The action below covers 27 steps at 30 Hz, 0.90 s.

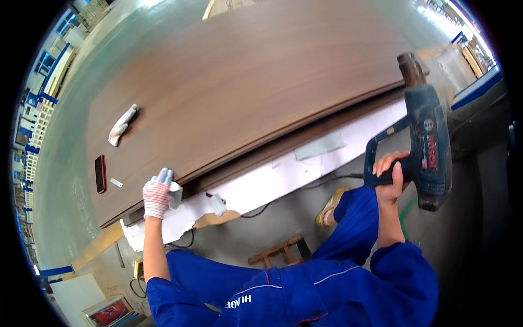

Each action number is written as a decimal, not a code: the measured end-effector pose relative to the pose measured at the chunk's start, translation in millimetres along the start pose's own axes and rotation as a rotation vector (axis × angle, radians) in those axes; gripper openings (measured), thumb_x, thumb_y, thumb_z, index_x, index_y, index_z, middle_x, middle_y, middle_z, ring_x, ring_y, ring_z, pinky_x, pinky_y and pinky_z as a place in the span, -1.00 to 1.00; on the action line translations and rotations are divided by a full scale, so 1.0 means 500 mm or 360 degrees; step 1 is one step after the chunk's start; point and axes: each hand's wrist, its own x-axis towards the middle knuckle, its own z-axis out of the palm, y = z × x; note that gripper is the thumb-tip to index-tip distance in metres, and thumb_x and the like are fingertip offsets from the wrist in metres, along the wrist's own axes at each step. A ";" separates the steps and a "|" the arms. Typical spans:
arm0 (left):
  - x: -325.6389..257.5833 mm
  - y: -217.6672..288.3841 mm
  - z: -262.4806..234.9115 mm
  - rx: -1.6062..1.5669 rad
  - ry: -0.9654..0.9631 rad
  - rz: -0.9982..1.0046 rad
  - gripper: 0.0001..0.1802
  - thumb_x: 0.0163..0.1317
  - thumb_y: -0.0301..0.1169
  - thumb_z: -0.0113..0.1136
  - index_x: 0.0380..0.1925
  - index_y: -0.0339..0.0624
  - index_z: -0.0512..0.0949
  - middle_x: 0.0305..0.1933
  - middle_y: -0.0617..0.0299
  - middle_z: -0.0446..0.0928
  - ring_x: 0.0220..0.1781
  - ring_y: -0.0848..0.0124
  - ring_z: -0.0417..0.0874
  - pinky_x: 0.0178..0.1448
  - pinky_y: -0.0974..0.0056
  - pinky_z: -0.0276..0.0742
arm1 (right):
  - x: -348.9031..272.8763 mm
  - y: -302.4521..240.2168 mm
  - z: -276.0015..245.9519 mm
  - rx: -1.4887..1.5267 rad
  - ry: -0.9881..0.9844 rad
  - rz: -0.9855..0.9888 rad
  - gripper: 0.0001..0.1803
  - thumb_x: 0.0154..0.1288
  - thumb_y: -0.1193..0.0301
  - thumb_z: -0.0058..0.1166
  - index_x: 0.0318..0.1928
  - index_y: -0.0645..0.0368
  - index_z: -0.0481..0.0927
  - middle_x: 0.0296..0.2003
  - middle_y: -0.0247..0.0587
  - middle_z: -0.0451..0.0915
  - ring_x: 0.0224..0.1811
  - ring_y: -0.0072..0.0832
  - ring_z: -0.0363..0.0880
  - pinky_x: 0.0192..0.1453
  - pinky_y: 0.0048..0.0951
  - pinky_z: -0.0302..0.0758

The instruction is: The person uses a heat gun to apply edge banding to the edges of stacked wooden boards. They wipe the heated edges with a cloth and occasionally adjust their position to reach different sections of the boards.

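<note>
My right hand [390, 177], bare, is wrapped round the handle of a dark blue heat gun [427, 144], whose metal nozzle [412, 71] points up and away. My left hand [157, 195], in a red-and-white striped glove with grey fingertips, rests at the near edge of a large brown wood-grain panel [234, 103]. Its fingers stretch over the panel's top. A pale shape beside them hangs over the edge; whether it is the glove's thumb or a separate piece I cannot tell.
On the panel lie another glove [123, 125], a phone in a red case [101, 174] and a small white strip [116, 182]. Below the edge are white sheeting [256, 188] and a black cable [256, 214]. A wooden stool [280, 252] stands between my legs.
</note>
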 end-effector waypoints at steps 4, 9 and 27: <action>0.090 0.140 -0.036 -0.0014 0.0139 0.0000 -0.35 -0.14 -0.44 0.19 0.11 -0.05 0.46 0.17 0.15 0.48 0.08 0.13 0.54 0.06 0.05 0.49 | 0.023 -0.062 -0.102 -0.0072 -0.0029 -0.0089 -0.69 0.33 0.40 -0.14 0.06 0.15 0.32 -0.46 -0.23 0.38 -0.51 -0.49 0.34 -0.40 -0.43 0.37; 0.150 0.246 0.001 -0.0102 0.0231 -0.0280 -0.44 -0.13 -0.45 0.23 0.02 -0.02 0.53 0.10 0.17 0.52 0.08 0.18 0.55 0.11 0.16 0.51 | 0.053 -0.102 -0.187 -0.0043 0.0055 -0.0103 -0.71 0.31 0.42 -0.12 0.04 0.15 0.33 -0.50 -0.23 0.38 -0.55 -0.50 0.34 -0.43 -0.46 0.38; 0.155 0.237 0.005 -0.0349 0.0746 -0.0166 -0.49 -0.15 -0.50 0.23 -0.05 -0.01 0.58 0.03 0.14 0.57 0.06 0.13 0.56 0.20 0.12 0.47 | -0.016 -0.051 -0.176 0.0035 0.0083 -0.0005 -0.71 0.31 0.46 -0.13 0.05 0.16 0.33 -0.48 -0.26 0.40 -0.51 -0.48 0.37 -0.39 -0.40 0.41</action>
